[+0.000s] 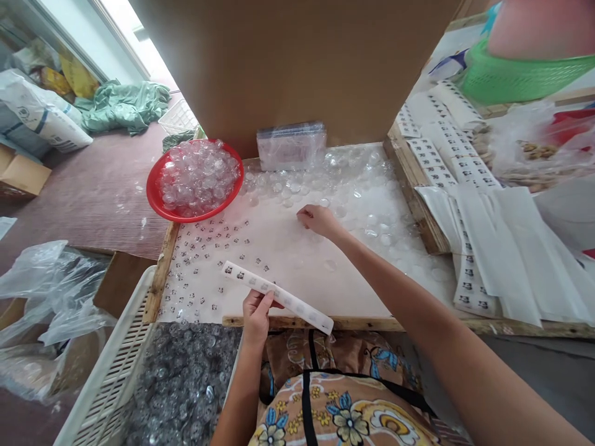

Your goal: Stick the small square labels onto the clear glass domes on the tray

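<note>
My left hand (258, 313) grips a long white sticker strip (297, 303) with small black panda prints, held slantwise above the table's front edge. Over the middle of the white tabletop (297, 248), my right hand (317, 219) has its fingers pinched together; whatever may be between them is too small to tell. Just beyond it lie scattered clear round plastic pieces (292, 184). To the left, many small clear pieces with panda prints (202, 263) are spread over the surface.
A red basin (153, 192) heaped with clear pieces stands at the back left. A tall cardboard sheet (297, 68) rises behind. More sticker strips (469, 272) lie on the right. Below the left edge, a white crate (111, 365) holds printed pieces.
</note>
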`<state>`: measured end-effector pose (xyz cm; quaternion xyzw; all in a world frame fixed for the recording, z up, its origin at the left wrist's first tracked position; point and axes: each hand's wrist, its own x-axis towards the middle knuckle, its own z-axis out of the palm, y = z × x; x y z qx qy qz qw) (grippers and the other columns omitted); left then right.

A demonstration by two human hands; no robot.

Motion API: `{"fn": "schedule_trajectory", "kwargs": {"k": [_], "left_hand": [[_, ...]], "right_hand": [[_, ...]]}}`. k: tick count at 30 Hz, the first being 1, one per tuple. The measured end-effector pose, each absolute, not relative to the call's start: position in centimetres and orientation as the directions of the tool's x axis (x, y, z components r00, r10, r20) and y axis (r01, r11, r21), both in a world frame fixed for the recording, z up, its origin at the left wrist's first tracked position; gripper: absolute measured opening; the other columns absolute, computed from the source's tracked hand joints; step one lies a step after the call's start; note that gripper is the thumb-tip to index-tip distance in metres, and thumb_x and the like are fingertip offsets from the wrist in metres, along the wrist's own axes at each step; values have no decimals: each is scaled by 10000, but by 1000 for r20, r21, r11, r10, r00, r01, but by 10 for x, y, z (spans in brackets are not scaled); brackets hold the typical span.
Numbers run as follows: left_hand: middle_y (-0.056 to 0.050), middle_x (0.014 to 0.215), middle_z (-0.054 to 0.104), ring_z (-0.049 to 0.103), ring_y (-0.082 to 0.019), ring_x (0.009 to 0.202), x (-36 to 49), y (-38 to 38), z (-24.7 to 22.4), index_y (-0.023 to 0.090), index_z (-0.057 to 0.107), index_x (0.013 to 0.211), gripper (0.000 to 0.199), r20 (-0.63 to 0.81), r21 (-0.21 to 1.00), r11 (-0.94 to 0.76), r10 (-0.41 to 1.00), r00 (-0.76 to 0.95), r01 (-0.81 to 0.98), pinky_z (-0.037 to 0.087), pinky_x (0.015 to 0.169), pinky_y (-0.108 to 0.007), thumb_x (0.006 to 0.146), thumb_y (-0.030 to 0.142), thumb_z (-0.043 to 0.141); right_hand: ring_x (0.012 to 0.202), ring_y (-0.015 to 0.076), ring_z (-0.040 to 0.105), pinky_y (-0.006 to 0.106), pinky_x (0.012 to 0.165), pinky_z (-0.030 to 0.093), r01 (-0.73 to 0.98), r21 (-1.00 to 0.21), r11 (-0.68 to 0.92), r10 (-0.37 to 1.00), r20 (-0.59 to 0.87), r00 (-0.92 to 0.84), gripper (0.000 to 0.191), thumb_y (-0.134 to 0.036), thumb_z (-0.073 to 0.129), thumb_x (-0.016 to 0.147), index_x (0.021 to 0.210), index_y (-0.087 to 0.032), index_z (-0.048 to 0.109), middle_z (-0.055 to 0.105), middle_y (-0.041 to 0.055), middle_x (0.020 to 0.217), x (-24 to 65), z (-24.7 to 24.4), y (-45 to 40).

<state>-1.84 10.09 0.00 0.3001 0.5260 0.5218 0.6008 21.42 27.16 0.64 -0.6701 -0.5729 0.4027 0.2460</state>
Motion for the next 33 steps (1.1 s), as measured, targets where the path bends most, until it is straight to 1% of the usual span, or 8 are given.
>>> {"fn": "schedule_trajectory", "kwargs": {"k": [8, 13, 16, 18, 20, 22, 27, 33], "left_hand": [[-27, 672, 702, 645, -140, 568, -18, 102, -1, 136, 726, 755, 335, -315, 910, 270, 944, -102, -315, 562, 501, -237, 627, 421, 847], [-28, 684, 706, 643, -141, 559, -17, 102, 0, 139, 721, 743, 336, -320, 905, 273, 942, -99, -327, 567, 495, -246, 611, 419, 851], [-30, 692, 709, 644, -143, 567, -17, 101, -1, 141, 722, 747, 329, -314, 906, 267, 944, -99, -328, 570, 498, -249, 616, 415, 848], [-31, 694, 711, 645, -144, 567, -17, 101, -1, 141, 724, 747, 329, -313, 906, 265, 945, -99, -331, 571, 498, -250, 615, 415, 850], [-33, 702, 715, 649, -145, 566, -17, 101, -2, 141, 724, 745, 335, -312, 904, 262, 945, -101, -336, 573, 498, -252, 610, 420, 854], [-32, 698, 713, 648, -144, 559, -17, 100, -1, 141, 724, 741, 341, -307, 906, 257, 946, -105, -336, 573, 496, -253, 610, 427, 855], [-23, 668, 694, 643, -140, 547, -17, 100, -1, 141, 726, 741, 333, -298, 908, 250, 950, -99, -335, 578, 500, -254, 629, 428, 852], [-24, 689, 702, 653, -140, 574, -19, 100, -3, 144, 738, 759, 312, -293, 906, 251, 953, -79, -340, 582, 516, -246, 647, 413, 851]], "right_hand": [[643, 112, 647, 223, 582, 444, 594, -755, -277, 953, -293, 71, 183, -209, 517, 921, 991, -178, 683, 718, 54, 981, 216, 4, 272], [883, 187, 661, 266, 710, 465, 684, -691, -234, 966, -247, 80, 211, -169, 540, 920, 1056, -183, 701, 719, 81, 1070, 220, 7, 263], [1044, 250, 615, 323, 813, 468, 785, -614, -84, 994, -110, 21, 210, -183, 589, 911, 1085, -173, 706, 689, 118, 1171, 215, 11, 256], [1098, 270, 582, 350, 873, 464, 813, -575, 94, 990, -29, -135, 228, -202, 658, 879, 1100, -178, 706, 691, 118, 1164, 207, 11, 250], [1114, 274, 563, 365, 911, 460, 793, -559, 241, 956, -5, -294, 280, -184, 713, 836, 1116, -183, 700, 696, 114, 1147, 198, 10, 245], [1109, 275, 556, 374, 926, 458, 788, -529, 315, 926, -12, -378, 311, -143, 711, 824, 1134, -170, 691, 694, 123, 1145, 190, 7, 240], [1088, 288, 552, 379, 930, 459, 814, -468, 346, 918, -10, -396, 295, -117, 641, 864, 1158, -122, 674, 689, 140, 1126, 185, 3, 237], [1128, 293, 540, 391, 914, 472, 819, -510, 264, 956, 26, -292, 321, -189, 611, 914, 1233, -150, 628, 679, 132, 1161, 186, 5, 261]]}}
